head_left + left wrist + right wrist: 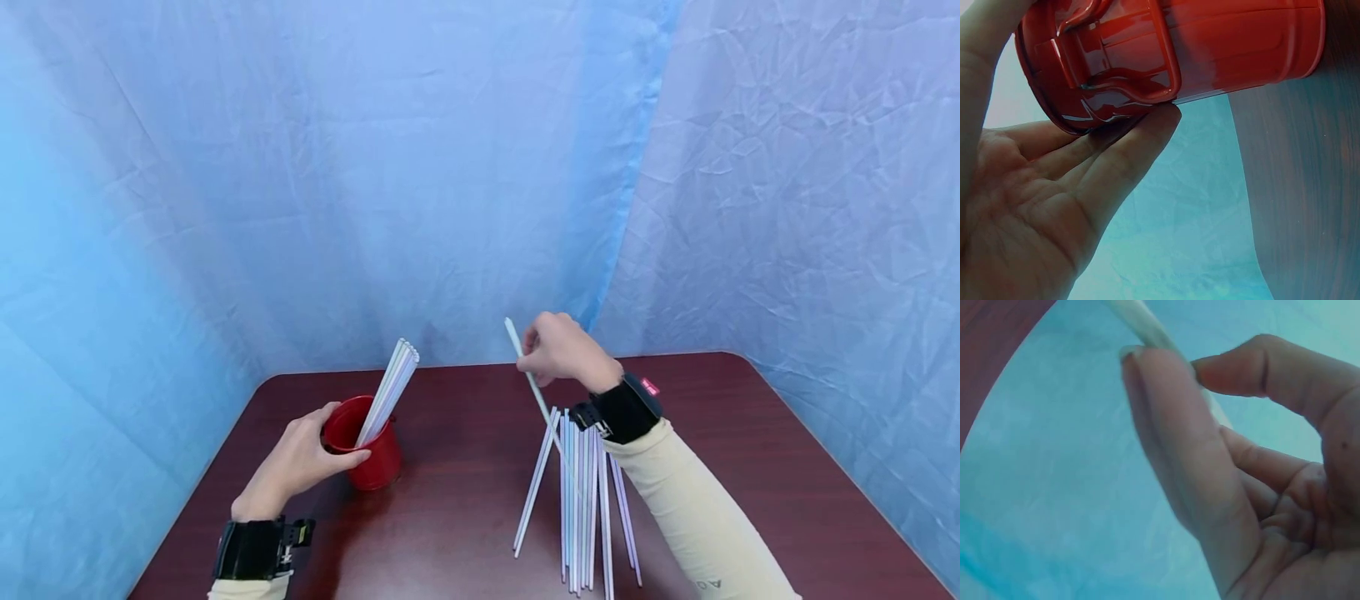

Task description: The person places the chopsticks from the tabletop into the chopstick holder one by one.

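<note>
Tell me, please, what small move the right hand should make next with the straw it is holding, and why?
Probably carry the straw left to the red cup: the right hand pinches it aloft, the left hand steadies the cup, which already holds straws.

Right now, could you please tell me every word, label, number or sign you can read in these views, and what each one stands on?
Red tag on the right wrist strap: white marks, too small to read.
Right sleeve, near the bottom edge: faint letters, perhaps "A O", cut off and not surely legible.
Left wrist strap: a small white mark, unreadable.
Red cup, straws, table: no text.
</note>
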